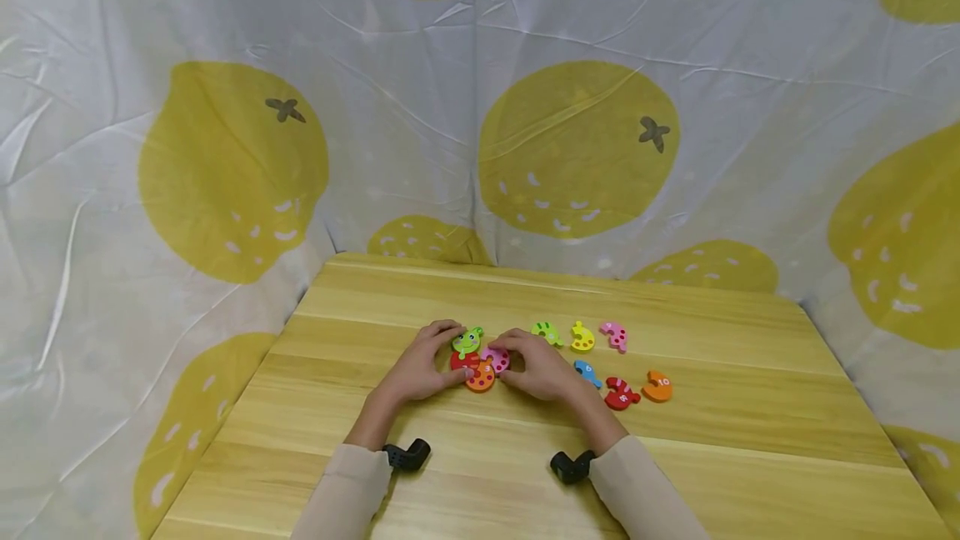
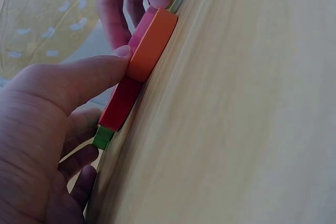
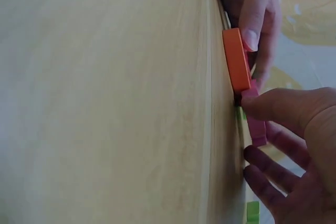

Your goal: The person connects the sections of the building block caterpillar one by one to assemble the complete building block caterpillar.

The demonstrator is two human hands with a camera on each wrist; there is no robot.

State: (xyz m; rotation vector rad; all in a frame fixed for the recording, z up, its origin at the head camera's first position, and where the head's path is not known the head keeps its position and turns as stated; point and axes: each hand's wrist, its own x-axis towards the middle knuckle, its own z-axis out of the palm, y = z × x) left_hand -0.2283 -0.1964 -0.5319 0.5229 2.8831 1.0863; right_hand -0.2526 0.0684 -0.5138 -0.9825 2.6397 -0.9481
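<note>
A green smiling caterpillar-head piece (image 1: 467,342), a red puzzle piece (image 1: 463,362), an orange puzzle piece (image 1: 481,376) and a pink spotted puzzle piece (image 1: 497,359) lie against one another on the table. My left hand (image 1: 420,363) holds this cluster from the left, its thumb where the red and orange pieces meet and its fingers beside the green head. From the other side my right hand (image 1: 536,365) pinches the pink piece between thumb and fingers. In the right wrist view, the pink piece (image 3: 255,121) stands by the orange one (image 3: 236,59); their joint is partly hidden.
To the right lie loose numbered pieces: green (image 1: 547,333), yellow (image 1: 582,337), pink (image 1: 615,336), blue (image 1: 587,373), red (image 1: 620,393) and orange (image 1: 657,386). A lemon-print curtain (image 1: 405,148) hangs behind the wooden table (image 1: 750,423).
</note>
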